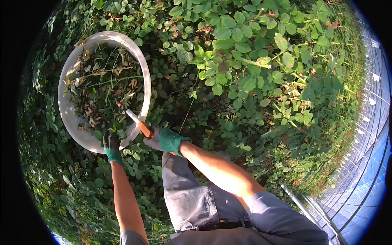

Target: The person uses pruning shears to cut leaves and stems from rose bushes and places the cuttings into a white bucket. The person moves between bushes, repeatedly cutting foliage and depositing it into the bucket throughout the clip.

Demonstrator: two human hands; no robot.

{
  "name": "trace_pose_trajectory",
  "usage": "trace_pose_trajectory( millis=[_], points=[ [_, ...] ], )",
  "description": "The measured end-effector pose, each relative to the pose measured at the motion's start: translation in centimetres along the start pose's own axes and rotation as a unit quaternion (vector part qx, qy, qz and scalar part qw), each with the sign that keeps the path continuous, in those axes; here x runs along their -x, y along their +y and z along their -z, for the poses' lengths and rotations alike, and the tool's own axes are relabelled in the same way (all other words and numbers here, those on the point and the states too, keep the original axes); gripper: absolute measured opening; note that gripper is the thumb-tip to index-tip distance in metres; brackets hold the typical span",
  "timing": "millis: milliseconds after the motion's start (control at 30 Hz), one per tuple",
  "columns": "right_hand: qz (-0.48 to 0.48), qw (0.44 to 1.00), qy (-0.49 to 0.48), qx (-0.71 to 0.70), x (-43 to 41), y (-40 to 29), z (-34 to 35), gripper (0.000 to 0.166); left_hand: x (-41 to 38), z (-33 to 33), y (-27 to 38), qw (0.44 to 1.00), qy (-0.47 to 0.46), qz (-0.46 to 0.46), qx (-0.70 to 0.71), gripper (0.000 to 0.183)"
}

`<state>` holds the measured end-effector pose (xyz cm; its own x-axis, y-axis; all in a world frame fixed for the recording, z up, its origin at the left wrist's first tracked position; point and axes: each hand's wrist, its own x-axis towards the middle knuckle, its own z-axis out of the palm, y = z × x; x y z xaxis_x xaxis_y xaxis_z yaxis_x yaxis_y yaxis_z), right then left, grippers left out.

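My right hand (154,140), in a grey glove with a green cuff, is closed around a hand tool with an orange grip (145,129) and a white section. The tool reaches over the right rim of a round whitish tub (147,82); its exact kind is unclear. Inside lie dry leaves, green leaves and cut stems (105,73). My left hand (111,144), gloved alike, is at the tub's near rim with fingers pointing inward beside green leaves. Whether those fingers grip the rim or a leaf cannot be seen.
Dense leafy bushes (235,33), apparently roses, surround the tub, with several cut stem ends (265,65) at upper right. A long thin stem (187,113) rises near my right hand. Metal poles (295,199) and a wire grid over bluish sheeting (367,180) border the right side.
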<state>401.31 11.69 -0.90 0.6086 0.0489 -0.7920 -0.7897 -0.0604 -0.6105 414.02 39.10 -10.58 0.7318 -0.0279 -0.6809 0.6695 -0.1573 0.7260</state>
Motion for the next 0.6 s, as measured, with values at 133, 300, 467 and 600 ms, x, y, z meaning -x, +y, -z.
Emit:
trace_pose_trajectory(
  millis=[133,300,467,600],
  points=[
    [-0.007,0.966,-0.011,-0.256,10.9,1.6,3.6,0.041,5.8,-5.0,2.2,0.997,0.06,-0.038,0.017,0.044],
    [0.036,0.865,0.007,-0.501,18.4,8.5,4.0,0.032,17.2,-16.8,2.8,0.996,-0.08,0.03,-0.022,0.048],
    [0.023,0.882,0.123,-0.454,27.6,12.3,6.4,0.029,25.9,-25.9,-3.0,0.947,-0.216,0.237,0.022,0.031],
    [0.011,0.838,0.144,-0.526,32.3,19.2,5.6,0.031,30.0,-30.1,-8.1,0.894,-0.364,0.253,-0.061,0.027]
  ],
)
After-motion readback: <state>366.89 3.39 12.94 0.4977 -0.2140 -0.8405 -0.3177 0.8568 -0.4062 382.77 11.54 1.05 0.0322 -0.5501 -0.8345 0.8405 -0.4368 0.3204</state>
